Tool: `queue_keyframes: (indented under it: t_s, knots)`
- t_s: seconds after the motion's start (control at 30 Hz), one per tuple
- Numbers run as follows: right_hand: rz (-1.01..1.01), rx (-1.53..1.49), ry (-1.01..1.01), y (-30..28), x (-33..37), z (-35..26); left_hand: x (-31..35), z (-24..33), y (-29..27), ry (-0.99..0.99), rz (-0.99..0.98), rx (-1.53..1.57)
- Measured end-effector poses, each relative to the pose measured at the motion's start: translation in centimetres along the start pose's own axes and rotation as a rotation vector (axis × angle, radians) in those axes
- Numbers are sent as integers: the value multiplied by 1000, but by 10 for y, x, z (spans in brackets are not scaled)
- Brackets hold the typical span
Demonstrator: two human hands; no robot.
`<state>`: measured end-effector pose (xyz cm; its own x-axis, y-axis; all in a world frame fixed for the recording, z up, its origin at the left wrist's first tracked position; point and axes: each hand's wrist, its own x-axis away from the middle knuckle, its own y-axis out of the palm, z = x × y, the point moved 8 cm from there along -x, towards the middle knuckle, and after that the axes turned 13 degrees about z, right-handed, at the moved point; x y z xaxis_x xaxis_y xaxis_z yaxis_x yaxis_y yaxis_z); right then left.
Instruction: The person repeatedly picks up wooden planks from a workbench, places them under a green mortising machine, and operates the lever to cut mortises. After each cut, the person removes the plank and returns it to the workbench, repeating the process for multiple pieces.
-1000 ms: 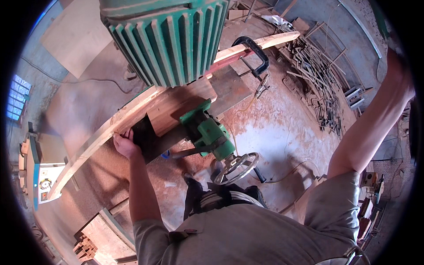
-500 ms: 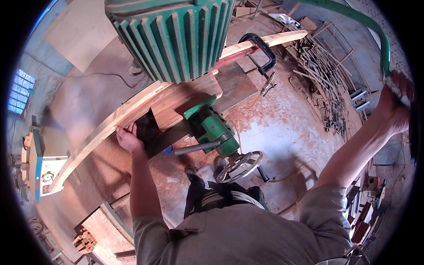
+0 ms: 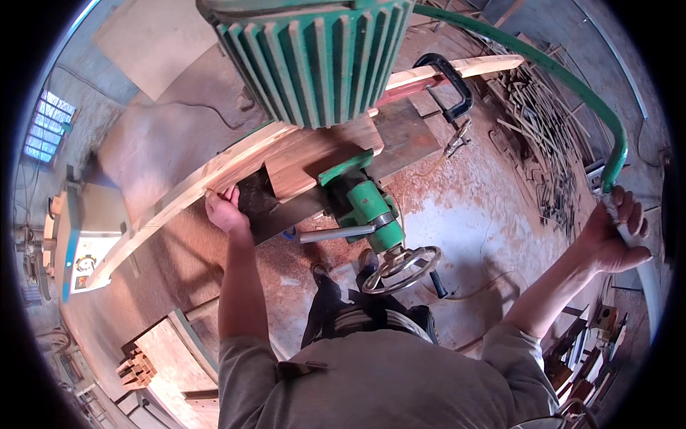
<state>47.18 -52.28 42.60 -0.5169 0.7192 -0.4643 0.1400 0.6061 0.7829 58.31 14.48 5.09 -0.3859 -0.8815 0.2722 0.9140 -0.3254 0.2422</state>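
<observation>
A long, pale wooden beam [image 3: 175, 193] lies across the machine, bending in this wide view. My left hand [image 3: 227, 213] pinches its near edge, left of a brown wooden block [image 3: 300, 161] that sits against the beam. Far to the right, my right hand [image 3: 616, 232] is wrapped round the end of a long green lever [image 3: 614, 136], thumb sticking out. Above the beam hangs a ribbed green motor housing [image 3: 314, 71], which hides part of the beam. A green clamping screw assembly [image 3: 368, 200] with a metal handwheel [image 3: 391, 259] faces the block from the near side.
A black C-clamp [image 3: 461, 89] grips the beam right of the motor. Piled wood strips [image 3: 536, 136] lie on the sawdust-covered floor at the right. A white and blue cabinet [image 3: 89, 261] stands near the beam's left end, and stacked small blocks [image 3: 136, 368] at the lower left.
My right hand has drawn the lever nearer and lower, with its thumb now stretched out. My left hand stays on the beam. The whole view has shifted slightly.
</observation>
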Motion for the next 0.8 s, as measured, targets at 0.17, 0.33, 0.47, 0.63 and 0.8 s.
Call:
queue_keyframes:
  t_s: [0.17,0.33,0.47,0.63,0.8]
  knots:
    - [-105,59,-2,-22,38,11,0,1,4,10,-47,-19]
    - [-158,93,62,-54,68,22,4,6,2,-11,-18,-44]
    - [-124,257,76,-86,93,24,0,1,2,-30,-12,-30]
    - [-64,321,251,-138,129,37,7,5,3,-43,1,-19]
    - [-205,310,73,-69,76,10,4,6,11,-79,-42,-28]
